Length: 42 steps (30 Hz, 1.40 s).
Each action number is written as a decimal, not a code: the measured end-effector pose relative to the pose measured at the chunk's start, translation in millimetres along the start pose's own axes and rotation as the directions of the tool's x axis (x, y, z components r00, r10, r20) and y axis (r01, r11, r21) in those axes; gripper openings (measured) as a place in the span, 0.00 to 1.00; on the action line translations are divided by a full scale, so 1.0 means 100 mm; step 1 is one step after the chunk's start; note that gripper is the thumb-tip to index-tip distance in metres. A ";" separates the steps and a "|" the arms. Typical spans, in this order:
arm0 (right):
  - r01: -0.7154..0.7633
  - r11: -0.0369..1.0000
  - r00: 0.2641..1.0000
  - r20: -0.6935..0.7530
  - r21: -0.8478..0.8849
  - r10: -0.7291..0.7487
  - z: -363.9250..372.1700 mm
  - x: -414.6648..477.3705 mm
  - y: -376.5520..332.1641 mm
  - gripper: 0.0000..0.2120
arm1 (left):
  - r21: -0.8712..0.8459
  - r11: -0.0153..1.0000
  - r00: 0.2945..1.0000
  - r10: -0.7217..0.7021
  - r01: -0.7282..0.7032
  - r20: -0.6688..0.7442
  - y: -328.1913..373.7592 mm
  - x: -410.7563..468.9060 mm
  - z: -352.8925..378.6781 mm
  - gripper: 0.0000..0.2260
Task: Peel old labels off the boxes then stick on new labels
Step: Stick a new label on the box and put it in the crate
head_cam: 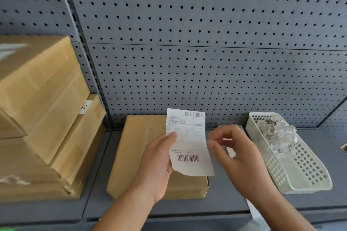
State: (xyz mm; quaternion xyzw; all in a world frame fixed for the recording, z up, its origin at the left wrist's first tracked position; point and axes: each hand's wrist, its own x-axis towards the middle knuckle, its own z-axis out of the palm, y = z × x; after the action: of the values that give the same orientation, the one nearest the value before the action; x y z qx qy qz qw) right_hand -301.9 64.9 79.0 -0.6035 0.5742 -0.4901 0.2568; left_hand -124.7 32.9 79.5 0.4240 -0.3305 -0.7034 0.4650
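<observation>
Head view: a person's left hand (157, 165) pinches a white barcode label (189, 146) by its left edge, thumb in front and fingers behind, above a flat cardboard box (135, 148) on the grey shelf (221, 200). Just right of the label, the right hand (238, 155) is blurred, its fingers loosely curled; whether they grip anything cannot be told. Beyond it stands a white basket (308, 189) of crumpled scraps.

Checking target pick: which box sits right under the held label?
The lone flat box mid-shelf, beneath the label in the left hand; the other boxes are stacked far left.
</observation>
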 end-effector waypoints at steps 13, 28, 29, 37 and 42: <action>-0.519 0.745 0.855 0.244 0.420 0.458 0.56 0.24 0.23 0.11 | 0.135 0.990 0.999 -0.022 0.028 -0.049 0.10 0.02 -0.43 0.10; -0.394 0.894 0.919 0.101 0.215 0.381 0.87 0.41 0.16 0.08 | 0.646 0.758 0.979 0.186 -0.088 -0.084 0.19 0.29 -0.80 0.08; -0.393 0.897 0.920 0.098 0.202 0.380 0.88 0.42 0.16 0.07 | 0.675 0.731 0.973 0.215 -0.101 -0.086 0.18 0.33 -0.82 0.07; -0.366 0.926 0.931 0.049 0.092 0.363 0.95 0.52 0.27 0.08 | 0.818 0.564 0.939 0.329 -0.110 -0.101 0.10 0.60 -0.91 0.13; -0.325 0.946 0.945 0.014 -0.014 0.325 0.99 0.55 0.32 0.08 | 0.877 0.469 0.932 0.353 -0.104 -0.079 0.05 0.69 -0.90 0.17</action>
State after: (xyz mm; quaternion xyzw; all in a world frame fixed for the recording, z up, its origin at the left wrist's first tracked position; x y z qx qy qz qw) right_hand -236.2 -18.6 29.2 -0.5060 0.6666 -0.4327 0.3353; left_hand -55.2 -39.7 26.1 0.6345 -0.6288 -0.3159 0.3196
